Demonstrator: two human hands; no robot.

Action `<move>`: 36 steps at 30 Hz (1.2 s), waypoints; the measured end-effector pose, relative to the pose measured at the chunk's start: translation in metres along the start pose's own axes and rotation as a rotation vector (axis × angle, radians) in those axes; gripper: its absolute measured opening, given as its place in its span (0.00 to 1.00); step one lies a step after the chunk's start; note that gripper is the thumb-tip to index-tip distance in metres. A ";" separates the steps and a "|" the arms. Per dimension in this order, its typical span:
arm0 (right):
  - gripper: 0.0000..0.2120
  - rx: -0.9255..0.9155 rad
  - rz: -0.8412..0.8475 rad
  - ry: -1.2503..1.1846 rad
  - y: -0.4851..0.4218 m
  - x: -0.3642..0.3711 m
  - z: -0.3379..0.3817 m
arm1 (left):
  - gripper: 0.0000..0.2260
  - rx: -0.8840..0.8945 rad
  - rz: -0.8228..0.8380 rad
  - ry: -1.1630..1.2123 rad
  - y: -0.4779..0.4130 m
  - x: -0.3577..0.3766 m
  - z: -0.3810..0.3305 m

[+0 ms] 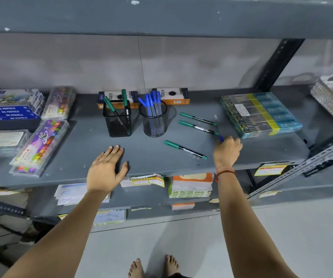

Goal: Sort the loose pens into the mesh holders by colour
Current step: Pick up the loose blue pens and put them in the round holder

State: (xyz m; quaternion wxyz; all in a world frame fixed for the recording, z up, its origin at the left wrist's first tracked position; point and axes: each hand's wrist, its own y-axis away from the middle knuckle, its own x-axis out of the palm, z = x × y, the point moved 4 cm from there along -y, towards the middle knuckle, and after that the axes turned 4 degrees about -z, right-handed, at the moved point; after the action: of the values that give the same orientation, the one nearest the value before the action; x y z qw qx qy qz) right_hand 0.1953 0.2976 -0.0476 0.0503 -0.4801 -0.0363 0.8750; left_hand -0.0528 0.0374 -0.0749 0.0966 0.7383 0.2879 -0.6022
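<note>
Right hand (227, 150) pinches the blue cap end of a clear blue pen (217, 127) lying on the shelf (81, 149), right of centre; left hand (106, 169) rests flat and released near the front edge. Just left of the held pen lie three loose green pens (196, 118), unsorted. Farther left, the round mesh holder (154, 121) is full of blue pens, and the square mesh holder (117, 121) has two green ones. I judge the sorting well past halfway.
</note>
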 end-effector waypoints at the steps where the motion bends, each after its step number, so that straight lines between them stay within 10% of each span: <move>1: 0.12 -0.007 -0.014 -0.004 0.001 -0.001 -0.001 | 0.30 0.001 0.002 -0.001 0.000 0.000 -0.001; 9: 0.11 0.075 -0.165 -0.244 0.004 -0.035 0.013 | 0.30 0.005 0.011 -0.003 0.001 0.000 0.002; 18: 0.06 -0.430 -0.216 -0.815 0.022 -0.085 0.149 | 0.30 -0.016 0.017 -0.020 0.001 0.002 0.003; 27: 0.08 -0.836 0.062 -0.104 0.037 -0.011 0.222 | 0.29 -0.010 0.015 -0.013 0.000 0.002 0.004; 36: 0.11 -0.806 0.207 -0.071 0.045 0.015 0.221 | 0.29 -0.008 0.020 -0.002 0.001 0.002 0.002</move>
State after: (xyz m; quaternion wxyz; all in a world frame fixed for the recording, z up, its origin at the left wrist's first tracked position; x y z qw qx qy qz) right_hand -0.0014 0.2511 0.0534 -0.2312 -0.4320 -0.3291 0.8073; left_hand -0.0543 0.0363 -0.0772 0.1060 0.7401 0.2826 -0.6010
